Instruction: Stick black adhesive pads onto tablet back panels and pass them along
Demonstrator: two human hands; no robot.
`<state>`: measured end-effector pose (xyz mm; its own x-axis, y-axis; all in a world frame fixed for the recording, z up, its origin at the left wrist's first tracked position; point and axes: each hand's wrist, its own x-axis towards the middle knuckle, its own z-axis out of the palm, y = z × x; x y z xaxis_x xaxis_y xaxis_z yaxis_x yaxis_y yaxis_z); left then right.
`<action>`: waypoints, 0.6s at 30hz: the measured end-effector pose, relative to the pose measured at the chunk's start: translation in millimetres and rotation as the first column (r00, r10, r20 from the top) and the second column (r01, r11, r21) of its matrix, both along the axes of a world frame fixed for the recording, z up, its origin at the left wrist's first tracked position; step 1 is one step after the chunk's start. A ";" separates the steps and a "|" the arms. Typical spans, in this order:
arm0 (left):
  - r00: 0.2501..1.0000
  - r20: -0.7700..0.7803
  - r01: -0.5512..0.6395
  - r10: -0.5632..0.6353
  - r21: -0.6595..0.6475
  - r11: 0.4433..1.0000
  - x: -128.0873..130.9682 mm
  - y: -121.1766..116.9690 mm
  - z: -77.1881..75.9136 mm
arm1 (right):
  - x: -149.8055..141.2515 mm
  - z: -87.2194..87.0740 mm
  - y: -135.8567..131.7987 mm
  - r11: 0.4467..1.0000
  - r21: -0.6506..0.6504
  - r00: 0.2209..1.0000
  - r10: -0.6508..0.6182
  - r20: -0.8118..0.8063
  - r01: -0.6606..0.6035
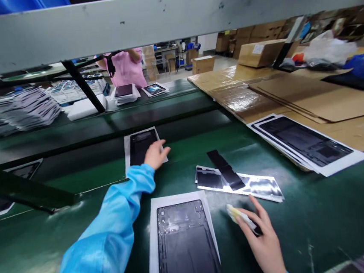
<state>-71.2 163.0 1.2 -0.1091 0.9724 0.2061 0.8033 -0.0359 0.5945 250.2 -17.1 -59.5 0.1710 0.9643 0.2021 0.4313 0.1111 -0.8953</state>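
My left hand (156,155), in a blue sleeve, reaches out over the right edge of a black tablet back cover (141,144) on a white sheet. Its fingers are stretched and slightly apart; the palm side is hidden. Close in front of me another black tablet housing (184,243) lies inside up on white paper. To its right, my right hand (264,236) pinches a small white and yellowish wad of cloth (241,216), with something dark at its lower end. Just beyond that hand, black adhesive-like strips (225,169) rest across shiny film sheets (260,187).
Stacked panels on white sheets (307,139) overlap the cardboard (232,93) at right. A metal beam (158,20) crosses above, and a dark post (22,188) stands at left. Beyond the green bench, a person in pink (127,69) is near piled sheets (21,110).
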 end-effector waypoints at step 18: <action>0.553 -0.405 0.795 -0.728 -0.005 0.606 172.2 -74.0 -40.5 | 11.0 -6.8 12.4 0.962 -0.062 0.950 0.271 0.154 -0.265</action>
